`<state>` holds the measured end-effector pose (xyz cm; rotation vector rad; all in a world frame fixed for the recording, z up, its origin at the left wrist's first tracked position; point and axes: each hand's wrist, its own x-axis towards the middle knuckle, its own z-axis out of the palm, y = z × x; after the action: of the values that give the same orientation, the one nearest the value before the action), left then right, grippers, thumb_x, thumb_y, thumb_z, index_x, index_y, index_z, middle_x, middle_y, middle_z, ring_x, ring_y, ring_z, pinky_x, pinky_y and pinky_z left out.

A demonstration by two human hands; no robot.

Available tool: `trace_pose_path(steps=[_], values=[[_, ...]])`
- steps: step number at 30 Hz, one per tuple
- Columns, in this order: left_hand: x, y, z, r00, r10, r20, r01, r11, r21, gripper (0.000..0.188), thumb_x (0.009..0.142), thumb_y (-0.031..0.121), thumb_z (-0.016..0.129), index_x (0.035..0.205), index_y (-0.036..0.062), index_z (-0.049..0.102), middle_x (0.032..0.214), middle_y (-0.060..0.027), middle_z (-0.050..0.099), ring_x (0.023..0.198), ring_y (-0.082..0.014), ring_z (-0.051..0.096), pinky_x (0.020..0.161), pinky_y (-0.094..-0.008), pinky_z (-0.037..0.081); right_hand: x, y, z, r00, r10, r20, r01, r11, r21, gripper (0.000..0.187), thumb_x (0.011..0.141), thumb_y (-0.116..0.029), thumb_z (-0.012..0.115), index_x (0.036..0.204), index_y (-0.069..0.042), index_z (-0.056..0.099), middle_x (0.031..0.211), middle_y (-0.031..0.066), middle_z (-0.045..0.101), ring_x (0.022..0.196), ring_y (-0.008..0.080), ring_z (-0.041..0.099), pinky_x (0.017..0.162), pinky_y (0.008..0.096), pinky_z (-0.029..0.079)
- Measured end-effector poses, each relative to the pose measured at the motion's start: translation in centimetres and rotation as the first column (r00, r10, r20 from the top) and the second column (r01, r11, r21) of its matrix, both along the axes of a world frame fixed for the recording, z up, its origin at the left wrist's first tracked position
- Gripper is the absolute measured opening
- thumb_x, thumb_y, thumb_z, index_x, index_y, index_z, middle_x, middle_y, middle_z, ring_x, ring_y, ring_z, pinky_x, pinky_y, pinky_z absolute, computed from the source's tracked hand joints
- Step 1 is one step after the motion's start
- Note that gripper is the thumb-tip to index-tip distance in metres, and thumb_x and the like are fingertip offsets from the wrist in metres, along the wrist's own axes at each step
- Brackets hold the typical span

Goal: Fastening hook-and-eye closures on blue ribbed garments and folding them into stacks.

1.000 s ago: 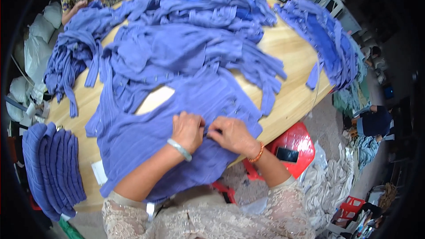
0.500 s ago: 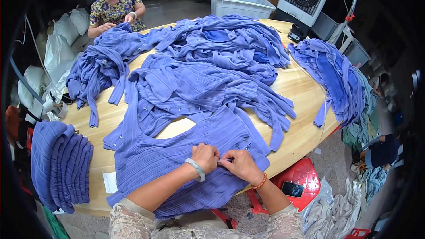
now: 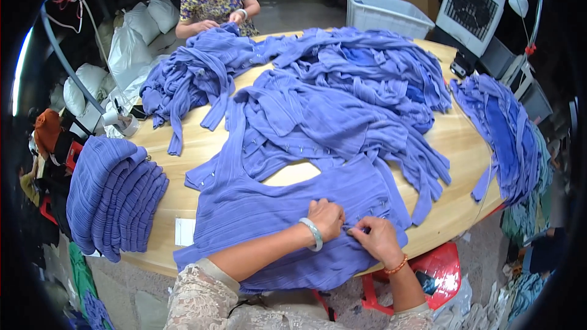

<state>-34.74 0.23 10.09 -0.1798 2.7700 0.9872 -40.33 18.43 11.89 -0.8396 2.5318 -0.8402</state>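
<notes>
A blue-purple ribbed cardigan (image 3: 269,220) lies spread at the table's near edge, with small fasteners along its opening. My left hand (image 3: 326,219), a pale bangle at its wrist, rests on the fabric with curled fingers gripping the cardigan near the fastener band. Just to its right, my right hand (image 3: 379,238), wearing an orange bead bracelet, pinches the same band between thumb and fingers. A small dark spot shows at those fingertips, too small to make out. More cardigans (image 3: 330,110) lie heaped beyond, overlapping the far side of this one.
A folded cardigan stack (image 3: 116,198) and a white paper slip (image 3: 184,231) are at the left of the wooden table (image 3: 452,208). More garments (image 3: 498,134) hang over its right edge. Across it, a person (image 3: 217,6) handles a garment. A red stool (image 3: 437,269) stands near right.
The whole view has shifted, so the table and garments sit further right. My hands have moved slightly apart, the right one sliding along the band away from the left.
</notes>
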Motion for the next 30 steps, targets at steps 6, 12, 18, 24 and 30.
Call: trace_pose_path(steps=[6, 12, 18, 24, 30], values=[[-0.3, -1.1, 0.9, 0.996, 0.041, -0.076, -0.051, 0.988, -0.143, 0.01, 0.081, 0.012, 0.062, 0.082, 0.012, 0.072, 0.088, -0.0092, 0.07, 0.094, -0.0317, 0.059, 0.083, -0.0454, 0.04, -1.8, 1.4, 0.7, 0.982, 0.091, -0.165, -0.114, 0.984, -0.136, 0.012, 0.083, -0.019, 0.072, 0.088, -0.008, 0.072, 0.085, 0.0113, 0.065, 0.08, 0.0339, 0.064, 0.071, 0.0425, 0.051], [-0.9, 0.9, 1.1, 0.977, 0.043, -0.207, -0.046, 0.999, -0.009, 0.008, 0.08, 0.011, 0.068, 0.087, 0.0067, 0.071, 0.091, -0.0084, 0.069, 0.096, -0.0291, 0.056, 0.085, -0.042, 0.038, -1.6, 1.8, 0.1, 0.992, 0.051, -0.116, -0.07, 0.983, -0.171, 0.014, 0.081, -0.018, 0.075, 0.088, -0.006, 0.071, 0.086, 0.0106, 0.066, 0.082, 0.0323, 0.065, 0.073, 0.0402, 0.052], [-2.5, 1.9, 0.7, 0.989, 0.002, -0.151, -0.009, 0.999, -0.04, 0.008, 0.079, 0.011, 0.069, 0.084, 0.0077, 0.072, 0.091, -0.0105, 0.071, 0.095, -0.0309, 0.059, 0.085, -0.0425, 0.038, -1.6, 1.7, 0.5, 0.999, 0.047, -0.02, -0.05, 0.989, -0.137, 0.015, 0.082, -0.019, 0.075, 0.089, -0.006, 0.069, 0.087, 0.0116, 0.066, 0.083, 0.0335, 0.066, 0.074, 0.0412, 0.052], [-3.2, 2.0, 0.8, 0.997, -0.018, -0.069, 0.018, 1.0, -0.006, 0.008, 0.08, 0.01, 0.066, 0.083, 0.0051, 0.072, 0.078, -0.0133, 0.069, 0.088, -0.0321, 0.061, 0.083, -0.044, 0.04, -2.0, 1.0, -0.1, 0.999, 0.028, -0.031, -0.032, 0.99, -0.137, 0.018, 0.083, -0.021, 0.074, 0.089, -0.005, 0.069, 0.088, 0.0121, 0.068, 0.082, 0.0341, 0.066, 0.073, 0.0418, 0.052], [-3.9, 1.5, 0.8, 0.998, -0.033, -0.058, 0.036, 0.999, 0.041, 0.009, 0.079, 0.01, 0.066, 0.082, 0.0039, 0.072, 0.07, -0.0114, 0.068, 0.073, -0.0297, 0.064, 0.081, -0.0435, 0.041, -2.0, 0.8, -0.7, 0.999, -0.035, -0.022, 0.032, 0.991, -0.131, 0.021, 0.081, -0.023, 0.076, 0.087, -0.003, 0.071, 0.083, 0.013, 0.069, 0.071, 0.0304, 0.065, 0.066, 0.0396, 0.051]])
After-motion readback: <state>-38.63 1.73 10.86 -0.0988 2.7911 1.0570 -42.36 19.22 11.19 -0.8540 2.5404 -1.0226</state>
